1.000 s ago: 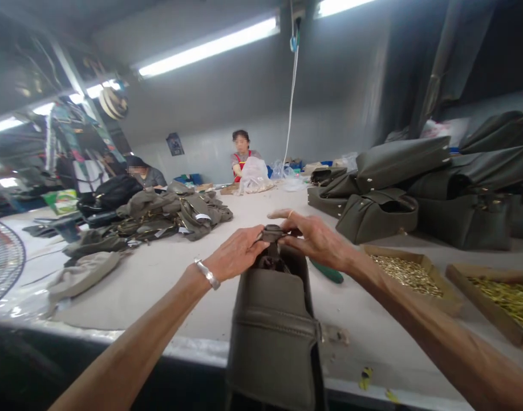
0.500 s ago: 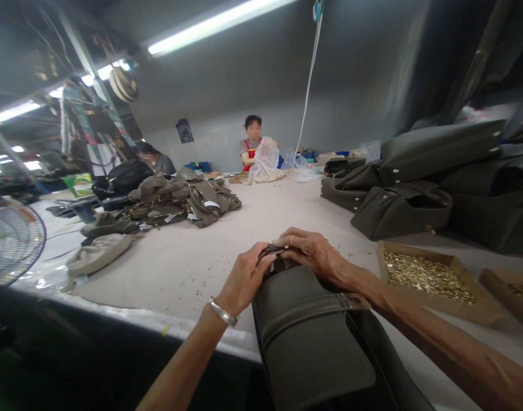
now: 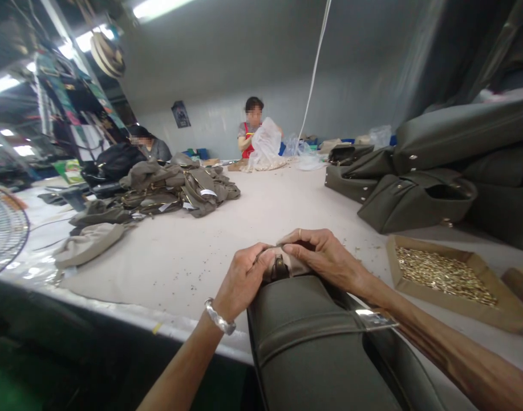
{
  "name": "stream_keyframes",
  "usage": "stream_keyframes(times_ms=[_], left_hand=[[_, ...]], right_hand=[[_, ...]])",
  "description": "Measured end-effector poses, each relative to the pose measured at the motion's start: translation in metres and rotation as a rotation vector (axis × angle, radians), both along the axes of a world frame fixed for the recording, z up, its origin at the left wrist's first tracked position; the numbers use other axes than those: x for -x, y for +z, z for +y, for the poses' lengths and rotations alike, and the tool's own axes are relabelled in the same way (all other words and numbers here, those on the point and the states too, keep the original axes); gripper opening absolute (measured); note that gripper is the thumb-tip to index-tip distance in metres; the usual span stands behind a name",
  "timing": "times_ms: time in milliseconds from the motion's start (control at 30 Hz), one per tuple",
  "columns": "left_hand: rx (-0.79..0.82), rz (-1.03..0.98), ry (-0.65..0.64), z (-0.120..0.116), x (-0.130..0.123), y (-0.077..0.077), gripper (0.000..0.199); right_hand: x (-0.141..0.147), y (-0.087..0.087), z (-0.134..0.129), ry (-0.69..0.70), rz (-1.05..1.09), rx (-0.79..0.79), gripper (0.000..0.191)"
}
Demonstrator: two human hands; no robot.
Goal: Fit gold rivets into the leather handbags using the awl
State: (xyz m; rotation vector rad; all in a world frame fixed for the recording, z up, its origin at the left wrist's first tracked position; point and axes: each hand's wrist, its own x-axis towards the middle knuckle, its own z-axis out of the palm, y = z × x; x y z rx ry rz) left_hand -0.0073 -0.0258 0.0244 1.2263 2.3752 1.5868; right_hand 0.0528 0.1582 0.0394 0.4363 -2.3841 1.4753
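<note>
An olive-green leather handbag [image 3: 306, 342] lies on the table's near edge, its body running towards me and out of the bottom of the view. My left hand [image 3: 244, 279], with a metal bangle [image 3: 219, 316] on the wrist, and my right hand [image 3: 325, 257] both pinch its top end. Between them shows a pale beige fold of lining [image 3: 292, 264] with a small dark metal clasp [image 3: 279, 267]. My fingers hide most of that end. A clear strip [image 3: 374, 319] lies on the bag near my right forearm.
A cardboard tray of small brass fittings [image 3: 441, 275] sits just beyond my right arm. Olive bags [image 3: 419, 200] are stacked at the right. A heap of olive fabric pieces [image 3: 175, 191] lies on the pale table [image 3: 179, 257]. Two co-workers [image 3: 252, 128] sit beyond, with a fan [image 3: 4, 228] at left.
The view has swung, moving the bag to the right of the table edge. A pale fold and clasp now show between my hands, where a dark top edge showed before.
</note>
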Motion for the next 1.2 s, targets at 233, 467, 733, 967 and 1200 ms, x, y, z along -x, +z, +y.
stream_keyframes(times_ms=[233, 467, 733, 967, 1200], left_hand=[[0.006, -0.042, -0.002, 0.005, -0.002, 0.003, 0.035], [0.017, -0.059, 0.050, 0.011, -0.009, 0.009, 0.031], [0.034, -0.088, -0.011, 0.010, -0.011, 0.013, 0.027], [0.059, -0.082, -0.024, 0.002, -0.016, 0.014, 0.026], [0.001, -0.059, 0.059, -0.005, -0.018, 0.008, 0.026]], right_hand=[[0.001, -0.005, 0.010, 0.018, -0.065, 0.082, 0.033], [-0.009, -0.041, 0.066, -0.380, -0.060, -0.437, 0.034], [-0.016, -0.087, 0.093, -0.616, -0.034, -1.118, 0.034], [-0.010, -0.073, 0.101, -0.724, -0.290, -1.133, 0.028], [-0.013, -0.053, 0.112, -0.640, -0.347, -0.903, 0.036]])
